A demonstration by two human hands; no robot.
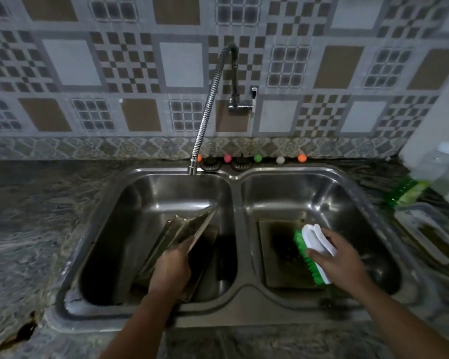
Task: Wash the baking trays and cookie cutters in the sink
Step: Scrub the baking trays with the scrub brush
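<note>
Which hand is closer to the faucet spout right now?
Left. The left hand grips a tilted tray in the left basin, below the spout. The right hand holds the brush over the right basin, farther off.

tray [182,237] in left basin, brush [315,252] right

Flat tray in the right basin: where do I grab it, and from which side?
Take the tray by its left rim, reaching down from above. It lies flat on the basin floor, so only the raised rim offers a pinch. The right hand and brush cover the right side; the left rim is bare.
</note>
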